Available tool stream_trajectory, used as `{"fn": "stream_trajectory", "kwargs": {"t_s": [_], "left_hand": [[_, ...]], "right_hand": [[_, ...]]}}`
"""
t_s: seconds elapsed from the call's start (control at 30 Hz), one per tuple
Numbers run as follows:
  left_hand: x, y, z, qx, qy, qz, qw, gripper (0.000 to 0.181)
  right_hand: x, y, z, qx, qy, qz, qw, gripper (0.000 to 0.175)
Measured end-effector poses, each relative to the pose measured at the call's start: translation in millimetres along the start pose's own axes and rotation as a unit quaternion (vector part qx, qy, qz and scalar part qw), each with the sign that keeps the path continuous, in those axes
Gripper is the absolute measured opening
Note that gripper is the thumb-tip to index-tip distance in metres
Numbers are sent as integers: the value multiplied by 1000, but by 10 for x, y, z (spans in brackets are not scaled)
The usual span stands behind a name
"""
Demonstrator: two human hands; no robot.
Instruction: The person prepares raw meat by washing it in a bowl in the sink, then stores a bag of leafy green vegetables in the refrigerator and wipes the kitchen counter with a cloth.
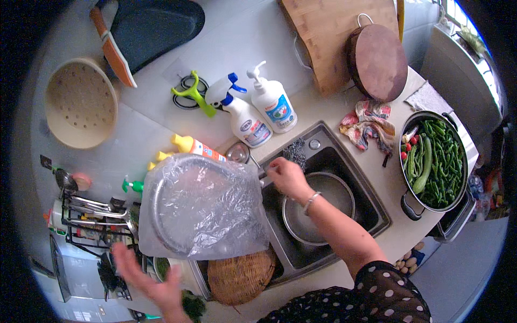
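My right hand [288, 179] reaches over the sink, its fingers bent beside a short metal and dark fitting [261, 176] at the bag's edge. Whether they grip it cannot be made out. Below that wrist, a round metal basin [319, 238] sits in the right-hand sink bowl [361, 194]. My left hand [149, 278] is raised at the lower left, fingers spread and holding nothing. Between the hands, a clear plastic bag [226, 210] covers a round object with a grey rim. A woven wicker basket [240, 278] lies partly beneath the bag, over the left-hand bowl.
A spray bottle [248, 121] and a pump bottle [276, 107] stand behind the sink. To the right are a crumpled cloth [369, 125] and a large pot of green vegetables [440, 169]. Utensils crowd a rack [89, 234] at left. A knife [115, 54] is at upper left.
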State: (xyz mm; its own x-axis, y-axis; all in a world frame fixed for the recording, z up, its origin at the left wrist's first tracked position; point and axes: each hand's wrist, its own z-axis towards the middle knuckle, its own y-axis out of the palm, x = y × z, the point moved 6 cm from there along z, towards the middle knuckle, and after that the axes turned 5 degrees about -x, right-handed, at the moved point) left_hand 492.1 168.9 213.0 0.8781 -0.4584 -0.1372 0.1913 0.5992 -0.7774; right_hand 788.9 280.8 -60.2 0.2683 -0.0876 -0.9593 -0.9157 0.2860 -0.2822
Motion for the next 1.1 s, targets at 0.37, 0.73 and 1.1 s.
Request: {"fn": "stream_trajectory", "kwargs": {"t_s": [0.37, 0.73, 1.1], "left_hand": [[197, 312, -512, 28, -61, -31, 997, 60], [1055, 929, -1256, -130, -18, -335, 933, 37], [1483, 2072, -1920, -363, -278, -599, 657, 42]], "right_hand": [[201, -729, -832, -76, 110, 436, 890, 36], [1354, -65, -994, -289, 53, -81, 952, 11], [1533, 180, -1154, -368, -10, -436, 821, 26]]}}
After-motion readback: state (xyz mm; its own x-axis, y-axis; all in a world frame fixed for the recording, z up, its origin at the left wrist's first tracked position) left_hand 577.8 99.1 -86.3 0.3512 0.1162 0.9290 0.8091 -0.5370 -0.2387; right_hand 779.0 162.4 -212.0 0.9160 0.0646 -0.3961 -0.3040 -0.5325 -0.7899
